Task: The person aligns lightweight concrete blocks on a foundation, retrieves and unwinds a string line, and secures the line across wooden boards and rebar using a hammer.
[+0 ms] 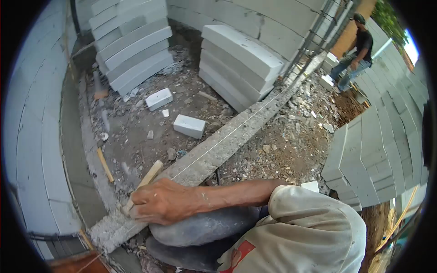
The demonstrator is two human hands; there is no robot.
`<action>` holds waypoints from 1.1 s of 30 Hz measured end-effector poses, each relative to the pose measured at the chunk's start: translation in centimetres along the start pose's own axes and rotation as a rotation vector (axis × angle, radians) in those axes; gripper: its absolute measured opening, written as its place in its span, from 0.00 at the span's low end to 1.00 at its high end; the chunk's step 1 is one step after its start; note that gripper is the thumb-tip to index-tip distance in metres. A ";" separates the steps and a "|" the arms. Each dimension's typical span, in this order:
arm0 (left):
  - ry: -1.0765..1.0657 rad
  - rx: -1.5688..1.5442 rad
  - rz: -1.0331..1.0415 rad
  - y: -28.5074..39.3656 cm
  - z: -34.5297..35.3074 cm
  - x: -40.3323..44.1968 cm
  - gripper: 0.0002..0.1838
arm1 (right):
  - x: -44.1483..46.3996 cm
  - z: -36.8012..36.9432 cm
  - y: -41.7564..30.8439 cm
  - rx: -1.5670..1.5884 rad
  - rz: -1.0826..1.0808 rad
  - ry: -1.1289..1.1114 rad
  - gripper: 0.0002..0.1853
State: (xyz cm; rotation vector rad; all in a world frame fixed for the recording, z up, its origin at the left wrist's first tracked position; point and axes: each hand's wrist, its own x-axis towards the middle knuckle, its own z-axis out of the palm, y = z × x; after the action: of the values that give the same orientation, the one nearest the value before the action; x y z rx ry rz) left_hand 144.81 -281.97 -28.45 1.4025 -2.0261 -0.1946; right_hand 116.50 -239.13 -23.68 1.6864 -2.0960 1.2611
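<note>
From the right, my right hand reaches across my bent knees, its fingers closed in a fist around a pale wooden stick. One end of the stick sticks out above the fist, and a short part shows below it. The fist is over the near end of a long rough concrete beam. A taut white string runs lengthwise along the beam. My left hand is out of view.
Stacks of white blocks stand beyond the beam. Two loose blocks and a wood strip lie on rubble. Block walls rise left and right. Another person bends near steel rebar.
</note>
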 end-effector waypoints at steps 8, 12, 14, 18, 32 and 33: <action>-0.208 -0.030 -0.141 -1.2 -8.6 -10.2 0.20 | 11.5 7.7 0.8 0.151 -0.222 -0.355 0.08; 0.134 0.085 -0.086 2.0 -11.1 -12.2 0.27 | 13.2 12.8 0.7 0.078 -0.264 -0.339 0.07; 0.137 -0.411 -0.018 6.6 -9.4 -12.3 0.27 | 13.6 14.4 -0.5 0.119 -0.246 -0.421 0.07; -0.399 -0.903 -0.187 12.4 -4.9 -10.8 0.25 | 13.6 17.3 -1.6 0.206 -0.320 -0.314 0.07; -0.399 -0.571 -0.206 9.9 -0.6 -4.0 0.08 | 14.0 18.4 3.1 0.368 -0.357 -0.172 0.09; -0.364 -0.558 -0.178 10.3 -0.7 -3.7 0.07 | 13.6 18.2 3.2 0.406 -0.402 -0.179 0.11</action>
State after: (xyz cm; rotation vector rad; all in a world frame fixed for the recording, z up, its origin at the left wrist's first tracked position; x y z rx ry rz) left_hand 137.92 -274.24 -24.68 1.2374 -1.9010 -1.0719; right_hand 115.59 -261.51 -28.57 2.3208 -1.5255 1.5110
